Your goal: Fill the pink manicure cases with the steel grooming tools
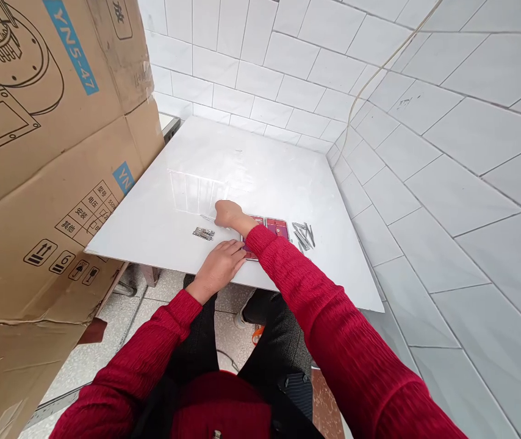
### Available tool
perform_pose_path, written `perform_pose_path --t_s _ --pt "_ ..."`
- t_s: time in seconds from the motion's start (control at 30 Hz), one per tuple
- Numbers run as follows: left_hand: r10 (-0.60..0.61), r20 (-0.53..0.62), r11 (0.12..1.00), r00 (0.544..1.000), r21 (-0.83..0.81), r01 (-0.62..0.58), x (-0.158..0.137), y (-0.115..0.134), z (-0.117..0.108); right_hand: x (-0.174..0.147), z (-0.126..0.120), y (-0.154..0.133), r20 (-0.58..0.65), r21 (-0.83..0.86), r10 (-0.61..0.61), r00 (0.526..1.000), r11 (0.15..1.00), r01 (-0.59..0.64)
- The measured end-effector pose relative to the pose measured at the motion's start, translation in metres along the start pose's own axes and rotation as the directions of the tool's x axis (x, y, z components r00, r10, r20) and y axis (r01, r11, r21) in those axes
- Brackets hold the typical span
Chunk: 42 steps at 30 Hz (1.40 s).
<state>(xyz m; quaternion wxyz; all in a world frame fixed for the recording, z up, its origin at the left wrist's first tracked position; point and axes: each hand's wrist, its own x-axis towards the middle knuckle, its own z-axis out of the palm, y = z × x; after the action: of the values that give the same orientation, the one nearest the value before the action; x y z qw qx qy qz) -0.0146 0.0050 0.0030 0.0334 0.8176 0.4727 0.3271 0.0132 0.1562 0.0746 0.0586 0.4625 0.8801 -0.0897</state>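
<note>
A small red and purple case (277, 228) lies opened out on the white table, partly covered by my right sleeve. My left hand (221, 265) is at its lower left edge, fingers together and gripping the side. Reaching across the case, my right hand (228, 213) is closed like a fist just beyond its left half. Whatever its fingers hold is hidden; a thin small piece (206, 217) shows on the table beside it. Small flat metal pieces (203, 233) lie in a group left of the case. Several slim metal tools (304, 235) are spread to its right.
The white table (260, 164) reaches to tiled walls (425, 152) at the back and right. A large cardboard box (59, 152) stands close along the left. A pale cable (379, 70) hangs down the corner. My legs are under the front edge.
</note>
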Motion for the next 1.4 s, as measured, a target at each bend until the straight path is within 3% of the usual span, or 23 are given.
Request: perform_pose_path --t_s 0.27,0.33,0.4,0.5,0.6,0.67,0.77,1.0,1.2,1.4 --pt "0.005 0.011 1.0 1.0 0.011 -0.005 0.001 -0.001 0.0 -0.009 -0.003 0.0 0.091 0.032 -0.039 0.995 0.999 0.037" --pt "0.008 0.009 1.0 1.0 0.021 -0.008 0.001 -0.002 0.0 -0.012 -0.004 0.009 0.089 0.125 -0.077 0.993 0.99 0.065" --pt "0.006 0.001 1.0 1.0 0.026 -0.006 0.001 -0.003 0.001 -0.018 -0.005 0.026 0.052 0.333 -0.114 0.992 0.939 0.091" --pt "0.005 -0.022 1.0 1.0 0.022 -0.004 0.001 -0.005 0.004 -0.031 -0.004 0.068 -0.001 0.719 -0.052 0.999 0.694 0.037" --pt "0.0 -0.016 1.0 1.0 0.031 0.0 0.001 -0.006 0.004 -0.047 0.001 0.114 0.024 0.909 0.096 0.995 0.413 -0.062" --pt "0.002 -0.011 0.999 1.0 0.034 -0.002 0.001 -0.006 0.004 -0.058 0.008 0.139 0.02 0.953 0.172 0.985 0.295 -0.071" --pt "0.013 -0.017 0.999 1.0 0.043 -0.012 0.002 -0.006 0.003 -0.068 0.02 0.162 -0.004 0.978 0.243 0.97 0.205 -0.047" --pt "0.021 -0.018 0.997 1.0 0.071 -0.019 0.004 -0.005 0.003 -0.07 0.031 0.164 -0.098 0.974 0.236 0.967 0.221 0.045" --pt "0.025 -0.001 0.994 1.0 0.106 -0.025 0.004 -0.006 0.003 -0.066 0.031 0.168 -0.118 0.967 0.164 0.979 0.245 0.075" --pt "0.032 0.017 0.991 0.999 0.13 -0.034 0.005 -0.008 0.004 -0.061 0.035 0.172 -0.098 0.963 0.168 0.981 0.264 0.051"
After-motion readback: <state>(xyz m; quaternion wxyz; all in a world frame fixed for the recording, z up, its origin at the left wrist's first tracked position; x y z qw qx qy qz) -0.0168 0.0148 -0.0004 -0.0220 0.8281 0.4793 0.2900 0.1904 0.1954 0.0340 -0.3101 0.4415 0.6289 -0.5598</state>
